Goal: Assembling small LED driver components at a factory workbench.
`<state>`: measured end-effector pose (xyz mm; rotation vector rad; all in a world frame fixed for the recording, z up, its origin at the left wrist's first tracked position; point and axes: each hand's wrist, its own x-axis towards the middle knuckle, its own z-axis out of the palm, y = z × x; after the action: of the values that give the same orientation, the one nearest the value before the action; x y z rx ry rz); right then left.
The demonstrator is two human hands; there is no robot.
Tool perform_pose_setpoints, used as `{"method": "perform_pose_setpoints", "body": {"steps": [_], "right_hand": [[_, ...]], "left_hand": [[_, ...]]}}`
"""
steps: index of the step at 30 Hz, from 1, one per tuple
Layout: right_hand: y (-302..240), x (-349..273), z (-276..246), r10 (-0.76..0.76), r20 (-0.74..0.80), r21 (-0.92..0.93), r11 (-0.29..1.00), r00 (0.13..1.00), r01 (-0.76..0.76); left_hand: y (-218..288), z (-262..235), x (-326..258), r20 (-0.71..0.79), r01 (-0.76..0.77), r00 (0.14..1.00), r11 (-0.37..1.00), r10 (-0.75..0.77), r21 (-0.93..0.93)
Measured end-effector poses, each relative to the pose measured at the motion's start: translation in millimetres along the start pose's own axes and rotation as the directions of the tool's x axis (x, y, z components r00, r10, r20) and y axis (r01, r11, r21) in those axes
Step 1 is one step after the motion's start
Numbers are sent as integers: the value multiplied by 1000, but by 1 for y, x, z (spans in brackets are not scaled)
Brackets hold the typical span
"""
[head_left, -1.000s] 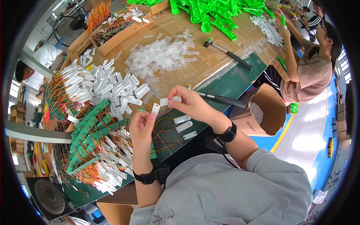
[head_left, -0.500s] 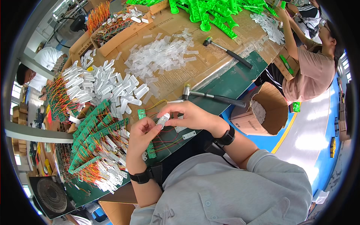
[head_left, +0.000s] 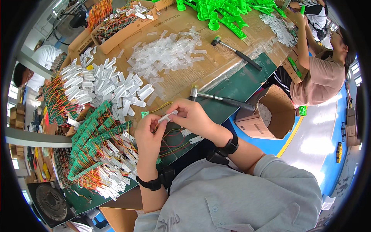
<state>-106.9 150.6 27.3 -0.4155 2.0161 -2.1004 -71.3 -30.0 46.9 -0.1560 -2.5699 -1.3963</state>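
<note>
One white piece (head_left: 166, 117) was up over the near edge of the table (head_left: 247, 82), and I had it in view between the left hand (head_left: 148, 131) and the right hand (head_left: 193, 116). I saw the left thumb and forefinger pinching its near left end, while the bent right fingers pinched its far right end. The piece lay tilted, rising to the right; I could not tell whether any wire was joined to it.

Red and yellow wires (head_left: 172, 141) looped out below the hands, and two white strips (head_left: 196, 139) lay just right of them, one partly covered by the right hand. A small green board (head_left: 145, 114) showed just beyond the left fingers. To the left I had a heap of green boards (head_left: 89, 133), wired strips (head_left: 112, 181) spilling toward the near side.

Farther off lay white covers (head_left: 112, 87) on the left and clear slips (head_left: 166, 54) on the cardboard (head_left: 193, 83). I counted two hammers: one (head_left: 235, 102) just beyond the right hand, the other (head_left: 243, 56) farther away. Green parts (head_left: 222, 15) were piled at the far side. Right of the table stood an open carton (head_left: 253, 129), and beyond it a co-worker (head_left: 320, 83) had both arms raised.
</note>
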Motion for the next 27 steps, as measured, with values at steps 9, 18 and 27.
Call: {"method": "perform_pose_setpoints", "body": {"steps": [9,18,27], "right_hand": [[9,4,11,209,75,549,807,975,-216],[6,10,-27,92,187,73,991,978,-108],[7,-3,-30,-229,16,-733,659,973,167]], "left_hand": [[-18,-3,-4,110,252,968,897,-227,-363],[-11,-12,5,59,145,989,973,-137,-180],[-7,-7,6,-164,-15,986,999,8,-40]]}}
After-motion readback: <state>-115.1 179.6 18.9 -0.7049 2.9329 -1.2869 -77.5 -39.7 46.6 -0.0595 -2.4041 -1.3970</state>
